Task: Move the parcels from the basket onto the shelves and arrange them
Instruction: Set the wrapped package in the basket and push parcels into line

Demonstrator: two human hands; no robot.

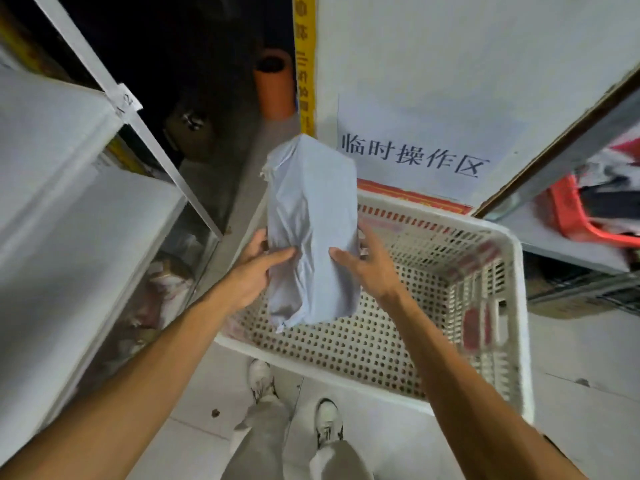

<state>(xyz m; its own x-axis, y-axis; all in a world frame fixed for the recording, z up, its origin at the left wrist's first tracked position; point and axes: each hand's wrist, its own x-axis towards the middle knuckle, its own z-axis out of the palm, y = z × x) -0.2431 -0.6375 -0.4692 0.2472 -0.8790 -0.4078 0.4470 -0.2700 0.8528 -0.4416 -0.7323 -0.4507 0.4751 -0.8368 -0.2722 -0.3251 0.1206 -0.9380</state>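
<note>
Grey plastic wrapping covers the parcel (pixel 311 230), a long soft mailer bag held upright in the air with its creased front facing the camera. It hangs above the far left corner of the white perforated basket (pixel 478 306), clear of the rim, and its lower end is over the basket's holed bottom.

The left hand (pixel 254 271) grips the parcel's left edge low down, with the thumb laid across the front and the fingers curled behind. The right hand (pixel 370 265) holds the right edge at about the same height, its thumb pressed on the front and its fingers wrapped round the side. Both forearms reach up from the bottom of the view.

The basket stands on a pale tiled floor, just past the person's two white shoes (pixel 259 379). White shelves (pixel 69 209) run along the left, and bagged goods show blurred under the lowest board. On the right, a red crate (pixel 581 220) sits on another shelf board. A paper sign (pixel 415 157) with black characters is fixed to the wall beyond the basket. An orange tube (pixel 275 88) stands in the dark gap to the sign's left, beside a yellow strip (pixel 304 64).
</note>
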